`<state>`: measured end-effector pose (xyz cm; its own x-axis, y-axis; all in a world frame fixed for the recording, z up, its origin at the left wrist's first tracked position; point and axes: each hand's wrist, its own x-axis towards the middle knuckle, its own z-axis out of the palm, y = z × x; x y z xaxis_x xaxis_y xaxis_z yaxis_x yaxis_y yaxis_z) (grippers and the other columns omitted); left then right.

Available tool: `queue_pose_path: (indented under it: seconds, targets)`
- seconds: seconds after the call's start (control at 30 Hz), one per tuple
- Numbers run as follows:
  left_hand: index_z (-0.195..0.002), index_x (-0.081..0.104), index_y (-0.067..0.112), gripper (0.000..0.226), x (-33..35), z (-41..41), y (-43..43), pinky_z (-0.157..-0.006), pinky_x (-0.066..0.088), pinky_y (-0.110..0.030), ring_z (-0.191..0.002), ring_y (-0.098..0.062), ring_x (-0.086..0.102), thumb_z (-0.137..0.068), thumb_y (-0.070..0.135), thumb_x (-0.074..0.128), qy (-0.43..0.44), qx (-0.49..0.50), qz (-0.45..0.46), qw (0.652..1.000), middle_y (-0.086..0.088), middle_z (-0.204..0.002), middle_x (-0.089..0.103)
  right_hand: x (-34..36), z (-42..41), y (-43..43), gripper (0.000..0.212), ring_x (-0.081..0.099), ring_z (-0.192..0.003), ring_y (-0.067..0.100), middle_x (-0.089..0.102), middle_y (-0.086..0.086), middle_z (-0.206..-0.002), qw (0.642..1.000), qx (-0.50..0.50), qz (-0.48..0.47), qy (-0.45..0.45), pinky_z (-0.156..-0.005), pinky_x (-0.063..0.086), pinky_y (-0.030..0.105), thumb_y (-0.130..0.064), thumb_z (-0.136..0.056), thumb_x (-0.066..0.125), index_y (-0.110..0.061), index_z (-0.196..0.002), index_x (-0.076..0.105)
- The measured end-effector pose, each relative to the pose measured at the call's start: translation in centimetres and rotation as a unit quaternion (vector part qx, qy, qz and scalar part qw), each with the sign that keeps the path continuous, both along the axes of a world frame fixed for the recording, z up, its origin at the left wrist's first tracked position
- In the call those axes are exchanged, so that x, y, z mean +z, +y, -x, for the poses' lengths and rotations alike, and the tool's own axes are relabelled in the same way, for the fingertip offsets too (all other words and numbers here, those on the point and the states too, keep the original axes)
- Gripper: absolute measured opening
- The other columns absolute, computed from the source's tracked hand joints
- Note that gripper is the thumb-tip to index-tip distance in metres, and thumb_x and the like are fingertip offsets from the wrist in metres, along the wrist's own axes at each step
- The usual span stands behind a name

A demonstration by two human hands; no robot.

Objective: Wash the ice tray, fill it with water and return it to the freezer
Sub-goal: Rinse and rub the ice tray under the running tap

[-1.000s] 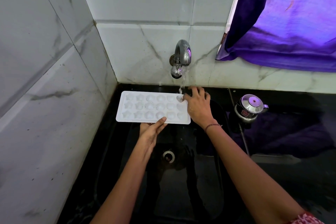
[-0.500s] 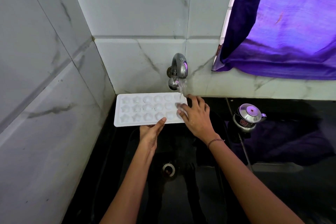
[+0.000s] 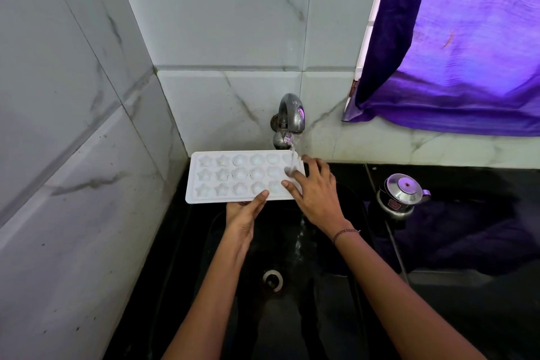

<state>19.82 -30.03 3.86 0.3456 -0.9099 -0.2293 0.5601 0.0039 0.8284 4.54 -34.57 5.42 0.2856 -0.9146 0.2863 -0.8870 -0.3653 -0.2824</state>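
Gripping the near long edge of the white ice tray [image 3: 233, 177], your left hand [image 3: 245, 215] has its thumb laid over the rim while its fingers go under the tray, out of sight. Your right hand [image 3: 317, 194] lies spread and flat on the tray's 3 o'clock end, closed on nothing, fingertips in the end cells. Water from the steel tap [image 3: 289, 117] at 12 o'clock strikes that same end; blur hides how full the cells are. The tray is held level above the black sink [image 3: 336, 316], its drain [image 3: 273, 280] at 6 o'clock. A steel pot [image 3: 401, 196] stands on the dark counter at 3 o'clock. Grey marbled tiles [image 3: 73, 126] wall the corner; a purple curtain [image 3: 467, 38] hangs at 1 o'clock, cut off by the frame.
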Motion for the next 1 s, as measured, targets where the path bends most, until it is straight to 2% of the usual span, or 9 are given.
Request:
queue_pose_path:
  seconds: [0.1, 0.2, 0.3, 0.4, 0.53, 0.67, 0.77, 0.9, 1.0]
  targets:
    - [-0.110, 0.057, 0.017, 0.045, -0.1, 0.0, 0.2, -0.072, 0.057, -0.019, -0.096, -0.013, 0.064, -0.076, -0.011, 0.066, -0.008, -0.003, -0.005, 1.000, 0.000, -0.103, 0.067, 0.0, 0.4, 0.0, 0.063, 0.028, -0.134, 0.028, 0.041, 0.004, -0.140, 1.000, -0.013, 0.014, 0.013, -0.106, 0.027, 0.049, -0.063, -0.088, 0.017, -0.029, -0.112, 0.063]
    - [-0.116, 0.055, 0.015, 0.047, -0.3, 0.2, 0.3, -0.073, 0.057, -0.020, -0.096, -0.012, 0.067, -0.077, -0.009, 0.067, -0.015, -0.009, 0.002, 1.000, -0.001, -0.106, 0.068, -0.2, 0.2, 0.1, 0.068, 0.026, -0.135, 0.029, 0.037, 0.004, -0.142, 1.000, 0.000, -0.004, 0.018, -0.105, 0.029, 0.049, -0.067, -0.086, 0.015, -0.029, -0.120, 0.058]
    - [-0.101, 0.058, 0.023, 0.040, -0.2, 0.2, 0.3, -0.076, 0.057, -0.021, -0.085, -0.007, 0.068, -0.078, -0.010, 0.065, -0.024, 0.000, 0.002, 1.000, 0.003, -0.098, 0.068, -0.1, 0.7, 0.2, 0.067, 0.026, -0.134, 0.030, 0.037, 0.006, -0.142, 1.000, 0.018, -0.011, 0.012, -0.104, 0.033, 0.049, -0.068, -0.085, 0.018, -0.028, -0.122, 0.057]
    - [-0.100, 0.058, 0.023, 0.039, 0.0, 0.2, 0.3, -0.074, 0.057, -0.020, -0.085, -0.006, 0.068, -0.079, -0.008, 0.065, -0.022, 0.013, 0.010, 1.000, 0.003, -0.097, 0.068, 0.0, 1.1, 0.7, 0.065, 0.030, -0.131, 0.029, 0.036, 0.009, -0.141, 0.999, 0.043, -0.010, -0.012, -0.099, 0.039, 0.046, -0.068, -0.086, 0.029, -0.024, -0.129, 0.049]
    - [-0.124, 0.047, 0.013, 0.051, 0.6, -0.1, -0.5, -0.070, 0.056, -0.018, -0.096, -0.013, 0.064, -0.080, -0.009, 0.062, 0.006, 0.035, 0.033, 0.999, -0.001, -0.107, 0.064, -0.6, 0.9, 1.6, 0.048, 0.036, -0.126, 0.029, 0.038, 0.013, -0.139, 0.995, 0.088, 0.013, -0.042, -0.101, 0.044, 0.039, -0.044, -0.089, 0.055, -0.014, -0.126, 0.052]
    - [-0.125, 0.049, 0.010, 0.045, 0.9, -0.1, -0.8, -0.072, 0.057, -0.020, -0.101, -0.018, 0.063, -0.084, -0.004, 0.060, 0.008, 0.004, 0.024, 1.000, -0.002, -0.108, 0.065, -0.1, 1.2, 1.2, 0.038, 0.040, -0.122, 0.026, 0.034, 0.014, -0.140, 0.992, 0.089, 0.000, -0.093, -0.095, 0.050, 0.037, -0.021, -0.091, 0.059, -0.010, -0.127, 0.054]
    - [-0.129, 0.048, 0.006, 0.044, 0.7, -0.6, -0.8, -0.074, 0.058, -0.024, -0.106, -0.024, 0.061, -0.086, 0.000, 0.060, 0.027, -0.018, 0.006, 0.999, -0.008, -0.115, 0.063, 0.5, 1.3, 0.8, 0.033, 0.043, -0.119, 0.023, 0.034, 0.013, -0.140, 0.988, 0.119, -0.001, -0.100, -0.094, 0.049, 0.033, -0.017, -0.093, 0.056, -0.014, -0.126, 0.055]
    - [-0.125, 0.051, 0.006, 0.048, 0.8, -1.1, -0.5, -0.082, 0.056, -0.025, -0.099, -0.016, 0.064, -0.080, -0.008, 0.063, 0.025, -0.017, -0.010, 0.999, -0.003, -0.107, 0.066, 0.9, 2.0, -0.3, 0.022, 0.045, -0.110, 0.013, 0.036, 0.004, -0.132, 0.982, 0.120, -0.065, -0.129, -0.099, 0.045, 0.029, -0.015, -0.090, 0.061, -0.010, -0.111, 0.062]
    - [-0.119, 0.054, 0.008, 0.049, 0.8, -0.9, -0.4, -0.079, 0.057, -0.023, -0.096, -0.015, 0.065, -0.077, -0.013, 0.064, 0.038, -0.010, -0.008, 0.999, -0.001, -0.103, 0.067, 1.0, 2.1, -0.5, 0.023, 0.044, -0.105, 0.008, 0.035, 0.000, -0.128, 0.980, 0.113, -0.091, -0.138, -0.097, 0.044, 0.022, -0.014, -0.091, 0.059, -0.009, -0.113, 0.058]
